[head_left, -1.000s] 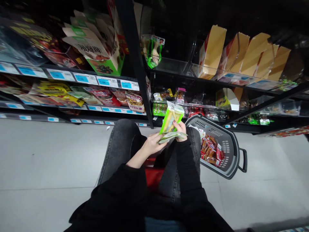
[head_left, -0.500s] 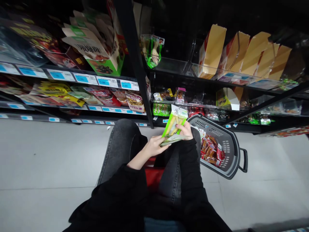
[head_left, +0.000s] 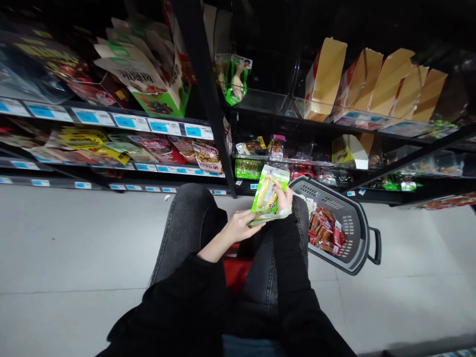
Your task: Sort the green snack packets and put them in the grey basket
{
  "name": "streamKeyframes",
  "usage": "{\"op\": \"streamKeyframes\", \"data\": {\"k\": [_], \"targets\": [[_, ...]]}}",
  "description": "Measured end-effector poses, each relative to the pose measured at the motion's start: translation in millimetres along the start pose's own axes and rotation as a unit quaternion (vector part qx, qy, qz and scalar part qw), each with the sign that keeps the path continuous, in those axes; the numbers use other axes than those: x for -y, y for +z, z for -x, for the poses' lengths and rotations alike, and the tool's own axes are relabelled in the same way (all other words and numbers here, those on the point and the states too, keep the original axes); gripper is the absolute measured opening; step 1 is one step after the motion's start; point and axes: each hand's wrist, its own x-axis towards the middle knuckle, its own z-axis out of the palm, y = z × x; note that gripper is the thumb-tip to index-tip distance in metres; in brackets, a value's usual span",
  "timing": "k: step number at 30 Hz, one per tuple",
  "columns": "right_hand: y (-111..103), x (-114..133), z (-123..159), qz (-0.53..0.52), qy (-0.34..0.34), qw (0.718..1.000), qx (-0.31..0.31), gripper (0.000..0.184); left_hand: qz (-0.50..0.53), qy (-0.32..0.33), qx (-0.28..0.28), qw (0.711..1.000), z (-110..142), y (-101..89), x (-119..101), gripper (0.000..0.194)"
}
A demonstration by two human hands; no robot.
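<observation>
Near the open basket rim (head_left: pixel 359 258), fingers (head_left: pixel 280 192) hold a green packet (head_left: pixel 266 192).

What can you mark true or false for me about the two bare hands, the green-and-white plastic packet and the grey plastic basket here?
1. The right hand grips the green-and-white plastic packet. True.
2. The left hand hangs free. False: it holds a flat pale-green packet.
3. Red-and-brown wrapped snacks lie inside the grey plastic basket. True.
4. The basket is beside the left knee. False: it is beside the right knee.
</observation>
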Motion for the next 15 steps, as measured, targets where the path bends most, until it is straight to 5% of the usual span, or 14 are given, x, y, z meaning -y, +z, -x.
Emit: {"op": "streamKeyframes", "data": {"k": [9, 15], "targets": [[5, 13, 6, -0.046, 0.002, 0.999, 0.004, 0.023, 0.005, 0.026, -0.009, 1.000, 3, -1.4, 2, 0.018], [-3, 11, 0, -0.061, 0.011, 0.990, 0.126, 0.016, -0.033, 0.011, -0.038, 0.999, 5, -3.0, 8, 0.019]]}}
